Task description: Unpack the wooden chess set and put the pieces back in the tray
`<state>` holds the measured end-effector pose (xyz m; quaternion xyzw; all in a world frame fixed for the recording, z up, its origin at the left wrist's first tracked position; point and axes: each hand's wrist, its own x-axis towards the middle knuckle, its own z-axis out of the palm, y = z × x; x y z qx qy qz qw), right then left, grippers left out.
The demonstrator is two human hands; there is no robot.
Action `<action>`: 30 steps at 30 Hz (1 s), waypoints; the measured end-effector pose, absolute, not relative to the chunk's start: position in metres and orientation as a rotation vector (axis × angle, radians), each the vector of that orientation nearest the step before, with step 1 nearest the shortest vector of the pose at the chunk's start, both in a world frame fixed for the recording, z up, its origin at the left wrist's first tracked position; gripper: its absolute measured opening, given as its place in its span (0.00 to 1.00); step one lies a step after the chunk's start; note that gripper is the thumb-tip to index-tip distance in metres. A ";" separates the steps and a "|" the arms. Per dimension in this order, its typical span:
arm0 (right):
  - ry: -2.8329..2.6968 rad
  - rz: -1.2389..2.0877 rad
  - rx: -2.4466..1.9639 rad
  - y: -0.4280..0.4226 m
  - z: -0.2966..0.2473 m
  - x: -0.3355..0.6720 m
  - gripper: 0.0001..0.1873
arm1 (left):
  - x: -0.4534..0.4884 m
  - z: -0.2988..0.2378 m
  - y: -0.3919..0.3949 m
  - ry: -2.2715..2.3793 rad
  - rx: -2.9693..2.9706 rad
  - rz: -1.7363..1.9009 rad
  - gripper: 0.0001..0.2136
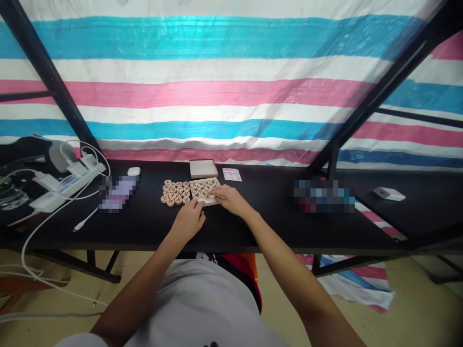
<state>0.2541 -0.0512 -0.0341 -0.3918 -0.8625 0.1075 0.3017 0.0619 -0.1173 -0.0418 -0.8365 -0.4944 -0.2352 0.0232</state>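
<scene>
While the left hand (188, 219) is resting half-curled at the near edge of the white tray (212, 201), probably steadying it, the right hand (231, 200) is lying bent-fingered over black-marked xiangqi pieces (200, 188) inside, just left of frame centre; whether either is gripping anything, I cannot tell. Red-marked xiangqi pieces (178, 195) are sitting above-left of the left hand, seemingly grouped by colour.

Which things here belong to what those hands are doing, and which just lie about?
In use: dark-marked pieces at the right hand, white tray, red-marked pieces, probably the shallow box.
Lying about: power strip, white case, paper slip, white adapter.
</scene>
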 end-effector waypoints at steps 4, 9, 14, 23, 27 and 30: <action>-2.328 0.319 -0.978 -0.049 -0.036 0.255 0.21 | 0.062 -0.042 -0.117 -1.534 -2.585 -0.720 0.13; -2.372 0.289 -0.926 -0.054 -0.032 0.252 0.18 | 0.062 -0.040 -0.118 -1.527 -2.604 -0.694 0.13; -2.286 0.306 -0.981 -0.058 -0.029 0.254 0.11 | 0.062 -0.039 -0.118 -1.541 -2.604 -0.678 0.12; -2.230 0.465 -0.987 -0.057 -0.031 0.256 0.12 | 0.061 -0.039 -0.119 -1.533 -2.603 -0.655 0.12; -2.228 0.312 -0.994 -0.059 -0.029 0.256 0.14 | 0.061 -0.040 -0.118 -1.527 -2.599 -0.669 0.12; -2.296 0.219 -0.981 -0.058 -0.029 0.255 0.16 | 0.062 -0.040 -0.118 -1.524 -2.594 -0.672 0.12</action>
